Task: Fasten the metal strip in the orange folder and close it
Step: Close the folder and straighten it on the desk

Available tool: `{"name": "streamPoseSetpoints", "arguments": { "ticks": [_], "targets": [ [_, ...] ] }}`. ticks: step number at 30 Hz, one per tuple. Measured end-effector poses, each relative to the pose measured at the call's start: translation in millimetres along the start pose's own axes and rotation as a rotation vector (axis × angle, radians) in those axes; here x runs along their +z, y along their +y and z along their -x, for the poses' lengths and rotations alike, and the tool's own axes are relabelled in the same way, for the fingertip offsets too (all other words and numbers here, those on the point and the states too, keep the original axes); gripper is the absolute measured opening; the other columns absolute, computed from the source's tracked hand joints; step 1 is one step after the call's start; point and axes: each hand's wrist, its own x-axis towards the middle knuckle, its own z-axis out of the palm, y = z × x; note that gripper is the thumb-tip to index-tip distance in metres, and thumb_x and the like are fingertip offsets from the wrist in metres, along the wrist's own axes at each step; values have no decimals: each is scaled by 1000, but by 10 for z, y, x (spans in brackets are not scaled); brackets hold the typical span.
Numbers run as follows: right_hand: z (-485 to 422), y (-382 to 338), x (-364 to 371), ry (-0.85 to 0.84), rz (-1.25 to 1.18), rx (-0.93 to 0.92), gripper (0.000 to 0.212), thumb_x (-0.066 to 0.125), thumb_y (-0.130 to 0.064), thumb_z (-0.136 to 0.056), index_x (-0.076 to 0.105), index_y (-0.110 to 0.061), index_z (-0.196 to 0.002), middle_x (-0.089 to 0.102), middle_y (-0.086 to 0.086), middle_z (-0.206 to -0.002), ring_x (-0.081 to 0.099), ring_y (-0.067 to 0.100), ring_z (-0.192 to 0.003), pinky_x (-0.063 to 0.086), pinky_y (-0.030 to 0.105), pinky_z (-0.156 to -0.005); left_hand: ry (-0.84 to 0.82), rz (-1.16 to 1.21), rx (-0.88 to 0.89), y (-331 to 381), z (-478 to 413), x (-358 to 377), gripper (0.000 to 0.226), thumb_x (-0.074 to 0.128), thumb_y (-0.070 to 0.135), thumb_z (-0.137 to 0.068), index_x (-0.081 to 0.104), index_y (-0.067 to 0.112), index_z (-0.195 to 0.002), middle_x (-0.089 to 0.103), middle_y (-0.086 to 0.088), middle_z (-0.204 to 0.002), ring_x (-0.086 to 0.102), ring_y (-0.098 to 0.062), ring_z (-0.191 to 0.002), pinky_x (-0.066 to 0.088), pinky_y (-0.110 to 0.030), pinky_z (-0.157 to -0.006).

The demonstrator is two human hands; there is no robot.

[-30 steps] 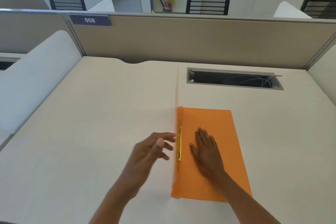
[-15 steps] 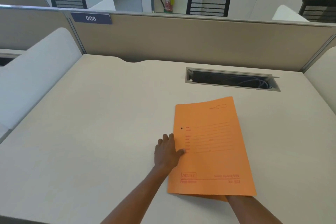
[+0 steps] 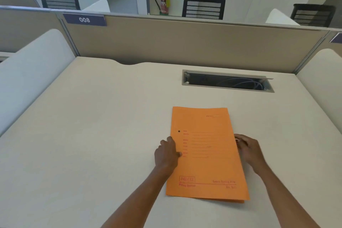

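The orange folder (image 3: pixel 207 164) lies closed and flat on the beige desk (image 3: pixel 92 135), front cover up with red printed lines and a small punched hole near its left edge. My left hand (image 3: pixel 166 153) sits at the folder's left spine edge, fingers curled and thumb on the cover. At the right edge, my right hand (image 3: pixel 249 151) has its fingers curled against the cover's side. The metal strip is hidden inside the closed folder.
An open cable slot (image 3: pixel 227 81) with wires is set into the desk behind the folder. A tan partition (image 3: pixel 185 42) labelled 008 closes the back. White rounded dividers stand at the left (image 3: pixel 33 72) and right (image 3: pixel 322 79) sides.
The front cover swung over from the left and now lies shut, hiding the gold metal strip. My right hand came out from under the cover to the folder's right edge.
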Motion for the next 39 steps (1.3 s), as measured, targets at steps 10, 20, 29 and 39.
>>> {"name": "streamPoseSetpoints", "arguments": {
  "ticks": [10, 20, 29, 39],
  "targets": [
    [48, -25, 206, 22, 488, 47, 17, 71, -18, -84, 63, -3, -84, 54, 8, -89, 56, 25, -83, 39, 30, -69, -96, 357, -27, -165, -147, -55, 32, 63, 14, -84, 49, 12, -112, 63, -10, -108, 64, -28, -93, 55, -41, -77],
    [97, -22, 242, 145, 371, 115, 23, 69, -17, -86, 68, -2, -103, 60, 12, -102, 59, 26, -87, 46, 32, -77, -151, 939, -67, -291, -147, -153, 24, 57, -12, -80, 67, 2, -97, 56, -11, -73, 57, -23, -70, 48, -33, -64],
    [167, -94, 161, 218, -158, 187, 16, 69, -14, -87, 71, -26, -78, 74, 5, -87, 69, 26, -85, 57, 45, -81, -109, 1219, -55, -442, -113, -120, 22, 65, -4, -85, 70, 9, -101, 62, -9, -84, 72, -25, -77, 60, -41, -70],
    [186, -137, 183, 246, -206, 185, 7, 69, -13, -87, 75, -14, -84, 75, 7, -86, 70, 26, -85, 57, 41, -78, -78, 1195, -55, -447, -120, -181, 22, 67, -3, -84, 72, 13, -98, 66, -11, -85, 74, -23, -77, 61, -39, -66]
  ]
}}
